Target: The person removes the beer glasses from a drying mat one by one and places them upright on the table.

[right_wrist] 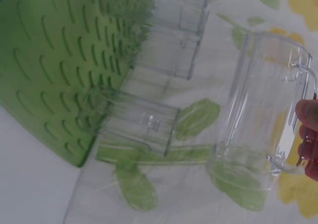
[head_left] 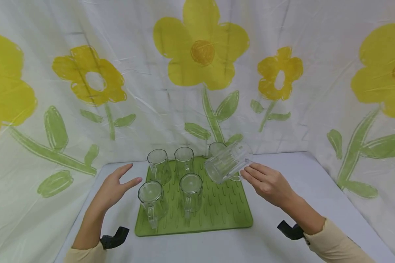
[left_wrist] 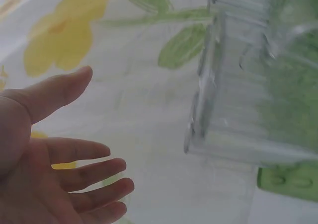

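Note:
My right hand (head_left: pixel 266 182) grips a clear glass mug (head_left: pixel 228 162) by its handle. That mug is tilted above the back right of a green ridged mat (head_left: pixel 224 213) and partly hides another glass mug (head_left: pixel 216 148) behind it. In the right wrist view, fingers and thumb wrap the handle of the held mug (right_wrist: pixel 263 110). Left of the mat, my left hand (head_left: pixel 113 191) holds nothing, its thumb and fingers spread apart near the mugs. Several glass mugs stand on the mat, among them a front left mug (head_left: pixel 151 201) and a front middle mug (head_left: pixel 191 193).
Two more mugs stand at the back left and back middle of the mat, the left one (head_left: pixel 158 168) near its edge. The mat lies on a white table (head_left: pixel 283 233). A white curtain (head_left: pixel 145 120) with yellow flowers hangs behind the table.

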